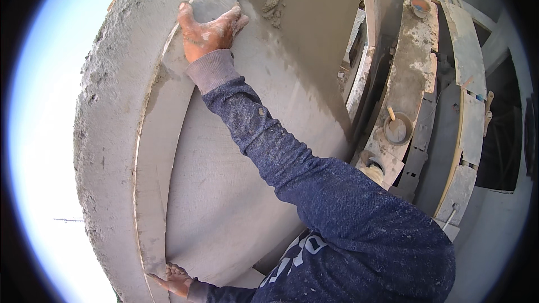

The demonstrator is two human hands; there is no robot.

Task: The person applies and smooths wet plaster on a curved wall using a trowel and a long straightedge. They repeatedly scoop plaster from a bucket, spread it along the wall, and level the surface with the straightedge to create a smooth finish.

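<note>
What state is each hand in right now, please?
Left hand: partly curled against the long grey board, low down; whether its grip is closed cannot be told.
Right hand: closed, holding the same board between thumb and fingers.

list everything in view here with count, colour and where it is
board: 1, grey, along the wall
wall: 1, grey, centre
mortar lump: 1, grey, on upper wall
rough edge: 1, grey, left of board
sky: 1, blue-white, far left
planks: several, grey and tan, right
buckets: 2, brownish, on planks
sweater: 1, navy, lower right
right hand: 1, white-smeared, board's upper part
left hand: 1, dusty, board's lower end
</note>
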